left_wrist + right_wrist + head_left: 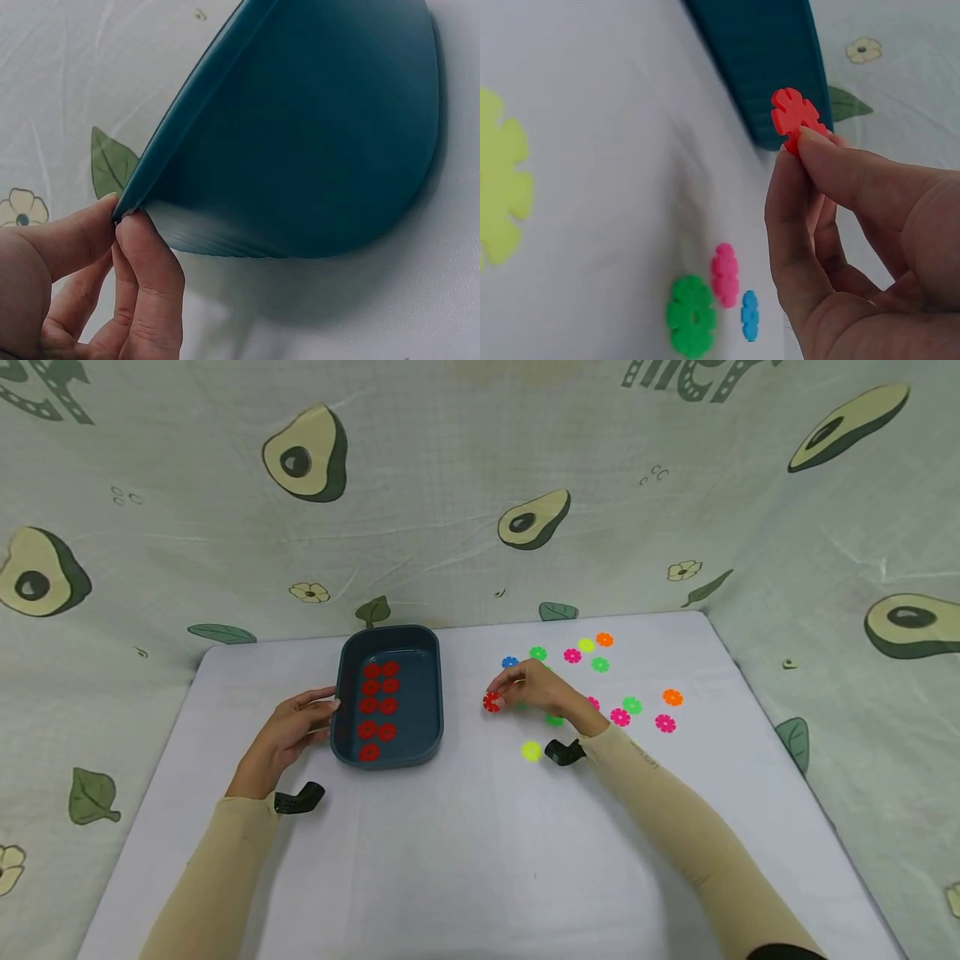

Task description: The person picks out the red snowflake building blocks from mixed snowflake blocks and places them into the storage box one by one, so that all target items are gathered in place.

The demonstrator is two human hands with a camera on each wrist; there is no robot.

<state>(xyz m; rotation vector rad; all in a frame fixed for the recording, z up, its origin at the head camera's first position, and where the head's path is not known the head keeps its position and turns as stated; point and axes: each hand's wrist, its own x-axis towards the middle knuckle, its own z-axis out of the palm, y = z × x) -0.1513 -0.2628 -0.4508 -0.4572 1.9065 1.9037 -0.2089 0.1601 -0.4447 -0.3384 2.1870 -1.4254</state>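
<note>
A deep teal tray (417, 706) stands on the left half of the table, with several red notched discs (387, 706) laid in two columns on its floor. At its left side my left hand (288, 735) pinches the rim between thumb and fingers, as the left wrist view shows on the tray (322, 135). To the right of the tray, my right hand (538, 685) holds one red notched plastic disc (792, 112) between thumb and fingertips, raised above the table. A yellow disc (531, 751) lies near my right wrist, and a blue disc (510, 662) lies just beyond that hand.
Loose discs spread over the right side of the white table (450, 860): green (632, 705), pink (665, 723) and orange (672, 697) among them. My right forearm partly covers some. A curtain (435, 460) printed with avocados hangs behind the table.
</note>
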